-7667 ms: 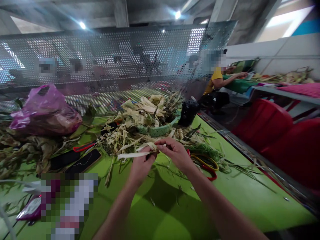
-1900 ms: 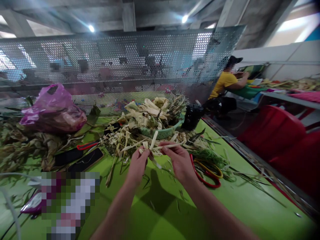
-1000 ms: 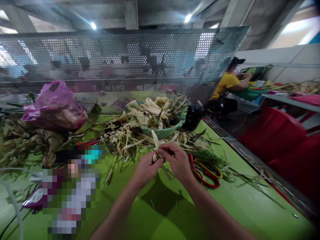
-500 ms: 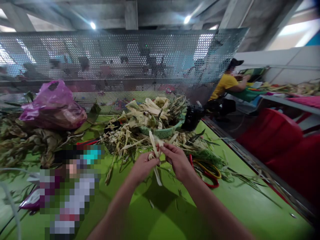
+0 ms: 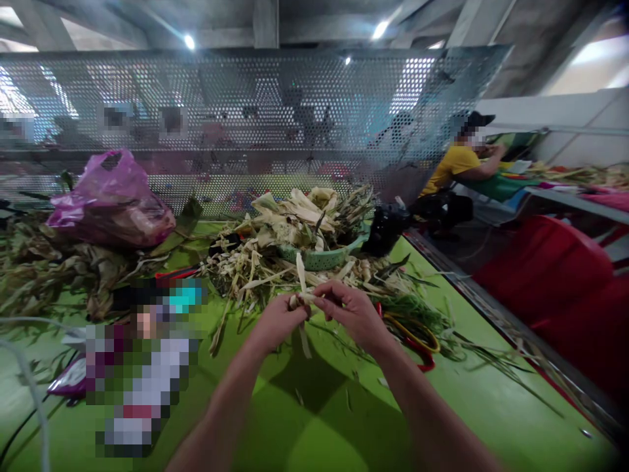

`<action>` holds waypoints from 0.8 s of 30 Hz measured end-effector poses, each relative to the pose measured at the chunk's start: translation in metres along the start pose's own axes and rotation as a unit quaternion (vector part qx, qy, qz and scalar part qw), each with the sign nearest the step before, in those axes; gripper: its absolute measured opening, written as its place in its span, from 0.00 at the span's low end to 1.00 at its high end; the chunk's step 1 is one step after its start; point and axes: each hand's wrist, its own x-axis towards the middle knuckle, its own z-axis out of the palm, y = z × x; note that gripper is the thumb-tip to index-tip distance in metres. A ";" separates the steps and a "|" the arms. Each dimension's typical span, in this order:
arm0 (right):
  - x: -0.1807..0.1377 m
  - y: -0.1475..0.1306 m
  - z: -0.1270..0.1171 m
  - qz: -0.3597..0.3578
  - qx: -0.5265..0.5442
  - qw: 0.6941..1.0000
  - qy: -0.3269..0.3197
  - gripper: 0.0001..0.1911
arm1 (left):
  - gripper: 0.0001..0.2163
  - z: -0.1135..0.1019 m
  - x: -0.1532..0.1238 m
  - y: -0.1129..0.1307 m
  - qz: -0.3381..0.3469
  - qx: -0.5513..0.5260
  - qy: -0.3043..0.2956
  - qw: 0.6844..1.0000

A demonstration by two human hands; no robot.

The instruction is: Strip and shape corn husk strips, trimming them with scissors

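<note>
Pale strips of dried corn husk [image 5: 301, 270] are pinched between my two hands above the green table. My left hand [image 5: 281, 319] is closed on them, with one strip standing up and its tail hanging below. The fingers of my right hand [image 5: 348, 308] pinch the husk from the other side, close to the left fingertips. Just behind my hands, a green plastic basket [image 5: 322, 260] is heaped with dried husks [image 5: 295, 216], and more scraps lie around it. Scissors with red and yellow handles [image 5: 423, 339] lie right of my right hand.
A purple plastic bag [image 5: 113, 203] sits on dried leaves [image 5: 73, 275] at the left. A black object [image 5: 386, 228] stands right of the basket. A perforated metal screen [image 5: 221, 131] rises behind. Red chairs [image 5: 545, 275] and a person in yellow [image 5: 455, 164] are to the right.
The right hand has brought its husk strip down across the upright one, so the strips now cross at the left fingers. The view has shifted slightly.
</note>
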 end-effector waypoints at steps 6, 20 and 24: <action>0.000 0.003 -0.003 -0.014 -0.082 0.996 -0.009 0.10 | 0.05 -0.004 -0.001 0.000 0.022 0.075 -0.027 0.997; -0.004 -0.001 0.006 -0.084 -0.252 0.962 -0.068 0.07 | 0.06 -0.002 -0.004 -0.003 0.051 0.241 -0.027 0.969; -0.003 -0.005 0.002 -0.124 -0.253 0.958 -0.054 0.11 | 0.07 -0.003 -0.003 -0.004 0.032 0.232 -0.013 0.972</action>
